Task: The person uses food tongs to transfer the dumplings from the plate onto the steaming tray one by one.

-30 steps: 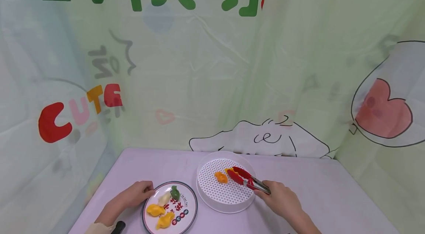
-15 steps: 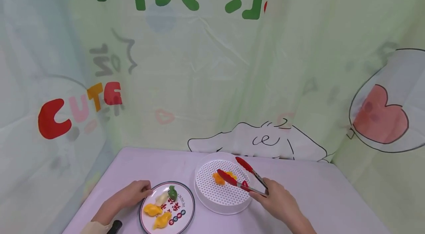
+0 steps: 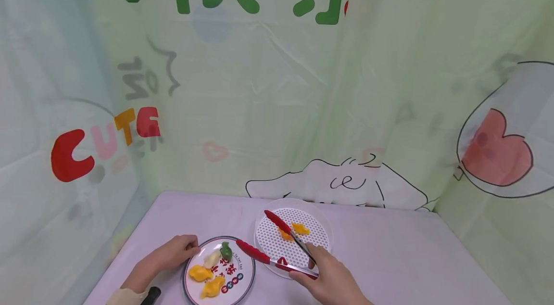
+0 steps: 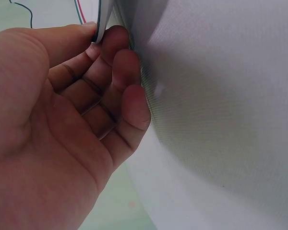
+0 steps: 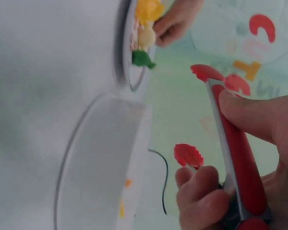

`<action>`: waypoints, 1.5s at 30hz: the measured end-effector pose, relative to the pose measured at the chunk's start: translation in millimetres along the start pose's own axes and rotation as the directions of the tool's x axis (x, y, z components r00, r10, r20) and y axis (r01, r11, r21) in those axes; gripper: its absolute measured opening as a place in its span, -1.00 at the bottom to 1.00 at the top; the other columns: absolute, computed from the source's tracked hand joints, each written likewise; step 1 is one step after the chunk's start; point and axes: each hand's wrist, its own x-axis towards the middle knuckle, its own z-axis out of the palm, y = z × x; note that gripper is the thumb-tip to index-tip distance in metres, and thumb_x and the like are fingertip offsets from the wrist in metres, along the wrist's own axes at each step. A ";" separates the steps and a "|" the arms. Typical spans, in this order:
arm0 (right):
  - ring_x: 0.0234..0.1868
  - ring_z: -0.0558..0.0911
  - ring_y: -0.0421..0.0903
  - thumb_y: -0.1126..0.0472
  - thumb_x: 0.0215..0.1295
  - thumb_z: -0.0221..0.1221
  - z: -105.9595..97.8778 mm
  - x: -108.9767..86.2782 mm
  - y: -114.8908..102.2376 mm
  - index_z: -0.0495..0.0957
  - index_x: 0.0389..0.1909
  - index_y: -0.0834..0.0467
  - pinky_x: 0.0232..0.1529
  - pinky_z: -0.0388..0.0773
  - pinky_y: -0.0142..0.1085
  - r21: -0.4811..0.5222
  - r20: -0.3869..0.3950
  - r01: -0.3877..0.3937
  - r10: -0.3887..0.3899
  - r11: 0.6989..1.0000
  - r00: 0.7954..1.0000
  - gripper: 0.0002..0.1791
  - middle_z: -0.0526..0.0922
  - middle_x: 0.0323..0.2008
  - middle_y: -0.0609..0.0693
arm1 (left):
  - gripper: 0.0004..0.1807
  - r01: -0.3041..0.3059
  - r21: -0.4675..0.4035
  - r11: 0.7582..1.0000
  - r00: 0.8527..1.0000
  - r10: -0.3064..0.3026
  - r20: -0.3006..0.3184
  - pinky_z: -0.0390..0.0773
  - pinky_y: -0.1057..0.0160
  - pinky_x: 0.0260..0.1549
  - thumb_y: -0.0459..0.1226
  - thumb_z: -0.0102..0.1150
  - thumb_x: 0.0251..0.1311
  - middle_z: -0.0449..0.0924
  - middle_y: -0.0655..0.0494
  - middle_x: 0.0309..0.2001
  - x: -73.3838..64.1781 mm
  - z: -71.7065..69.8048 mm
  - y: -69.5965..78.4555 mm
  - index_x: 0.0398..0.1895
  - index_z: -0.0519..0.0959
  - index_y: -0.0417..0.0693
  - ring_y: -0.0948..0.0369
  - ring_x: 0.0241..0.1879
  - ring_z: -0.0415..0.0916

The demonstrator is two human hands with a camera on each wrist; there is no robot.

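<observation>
My left hand (image 3: 179,249) pinches the rim of a round white plate (image 3: 244,281), thumb on top and fingertips beneath, as the left wrist view shows. On the plate lie two yellow dumpling-shaped pieces (image 3: 212,287), a cream one (image 3: 212,259) and a green one (image 3: 226,251). My right hand (image 3: 331,276) grips metal tongs with red tips (image 3: 254,251). Their arms stand spread with nothing between them, one tip over the plate's right edge and the other above the white perforated steamer basket (image 3: 268,249). In the basket sit a yellow dumpling (image 3: 300,228) and an orange one (image 3: 285,235), partly hidden by the tongs.
Plate and basket stand side by side on a pale lilac table (image 3: 389,257). A printed curtain (image 3: 277,103) hangs behind the table and along both sides. Near my left wrist lies a dark strap (image 3: 151,295).
The tongs have opened from around the yellow dumpling in the basket, then swung left toward the plate. That dumpling stays beside the orange one. My left hand keeps its hold on the plate.
</observation>
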 end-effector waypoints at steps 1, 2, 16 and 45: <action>-0.27 0.45 -0.13 -0.40 0.02 0.35 4.0 0.8 -3.4 0.45 0.29 0.19 -0.32 0.45 -0.28 -0.006 0.006 0.020 -0.020 1.000 1.000 -0.04 0.52 -0.27 -0.08 | -0.88 0.002 0.000 1.000 1.000 -0.002 0.000 0.42 0.27 -0.38 -0.23 0.20 0.37 0.47 0.13 -0.47 0.0 0.0 0.0 -0.34 0.54 -0.02 0.21 -0.41 0.38; -0.26 0.46 -0.13 -0.41 0.03 0.34 8.2 2.1 -6.5 0.46 0.29 0.18 -0.31 0.46 -0.28 -0.010 0.014 0.039 -0.039 0.999 0.999 -0.05 0.52 -0.26 -0.09 | -0.89 0.005 0.000 1.000 1.000 -0.005 0.000 0.42 0.27 -0.37 -0.23 0.20 0.37 0.47 0.13 -0.47 0.3 0.1 -0.1 -0.34 0.54 -0.02 0.21 -0.40 0.38; -0.42 0.43 -0.14 -0.25 0.10 0.38 46.5 13.3 -34.4 0.61 0.05 0.10 -0.32 0.50 -0.23 -0.170 0.094 0.141 -0.126 0.975 0.988 -0.37 0.64 -0.32 -0.05 | -0.87 0.004 -0.013 1.000 1.000 -0.004 0.013 0.41 0.28 -0.39 -0.22 0.20 0.37 0.47 0.12 -0.48 -0.9 3.0 0.0 -0.35 0.54 -0.02 0.21 -0.42 0.38; -0.44 0.42 -0.23 -0.26 0.16 0.33 35.9 9.0 -31.4 0.65 0.05 0.03 -0.39 0.40 -0.37 -0.080 0.059 0.154 -0.149 0.985 0.987 -0.44 0.63 -0.36 -0.18 | -0.89 0.013 -0.011 1.000 1.000 -0.013 0.004 0.40 0.28 -0.40 -0.23 0.20 0.37 0.47 0.12 -0.48 2.4 2.7 -3.5 -0.32 0.55 -0.02 0.21 -0.41 0.38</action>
